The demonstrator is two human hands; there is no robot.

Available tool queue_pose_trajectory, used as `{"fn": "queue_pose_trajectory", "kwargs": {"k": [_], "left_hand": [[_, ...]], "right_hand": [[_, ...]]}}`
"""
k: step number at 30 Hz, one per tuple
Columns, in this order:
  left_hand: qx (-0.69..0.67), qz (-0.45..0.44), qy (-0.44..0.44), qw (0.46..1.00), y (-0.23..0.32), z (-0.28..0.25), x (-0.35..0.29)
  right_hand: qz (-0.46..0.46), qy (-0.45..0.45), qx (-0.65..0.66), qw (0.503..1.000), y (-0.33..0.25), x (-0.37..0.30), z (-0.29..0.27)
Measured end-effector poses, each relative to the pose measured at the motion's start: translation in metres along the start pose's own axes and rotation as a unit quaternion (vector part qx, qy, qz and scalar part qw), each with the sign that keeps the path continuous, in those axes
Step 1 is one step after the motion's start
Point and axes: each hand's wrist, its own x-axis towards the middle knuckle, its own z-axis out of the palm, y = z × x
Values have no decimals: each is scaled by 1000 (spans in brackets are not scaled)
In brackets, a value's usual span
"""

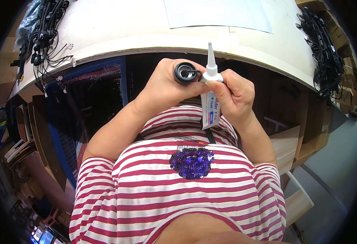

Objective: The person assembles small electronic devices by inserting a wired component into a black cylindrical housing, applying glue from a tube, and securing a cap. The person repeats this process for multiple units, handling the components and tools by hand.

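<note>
Close in front of my chest, my left hand (159,87) is closed around a black round part (182,79). Its open end faces up and shows a pale ring inside, with a short dark cable-like piece at its right side. My right hand (238,95) grips a white glue tube (211,110) just below its neck. A long tapered white nozzle (211,61) on the tube points upward, away from me. Both hands are side by side and nearly touching at the tube's neck. The far side of the black part is hidden by my left fingers.
A white table (125,30) curves across the far side, with a pale sheet (219,14) on it. Bundles of black cables (46,34) lie at its left end and more black cables (323,53) at its right. Below left stands a blue frame (60,134); cartons (345,95) are at the right.
</note>
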Motion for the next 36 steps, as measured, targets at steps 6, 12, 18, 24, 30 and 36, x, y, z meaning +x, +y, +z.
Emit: {"fn": "queue_pose_trajectory", "kwargs": {"k": [6, 12, 18, 24, 30, 36], "left_hand": [[72, 40, -50, 995, 3, -10, 9], [92, 85, -80, 989, -3, -14, 14], [152, 131, -101, 974, -9, -17, 9], [158, 159, -104, 969, -13, -20, 6], [177, 165, -110, 964, -16, -20, 6], [198, 153, -98, 963, -18, -19, 5]], "right_hand": [[126, -77, 183, 972, -21, 17, -40], [346, -202, 577, 712, -20, 16, -52], [430, -188, 542, 697, -28, 13, -45], [492, -156, 469, 717, -47, 18, -38], [473, -190, 468, 722, -42, 15, -36], [405, -216, 270, 846, -57, 17, -32]]}}
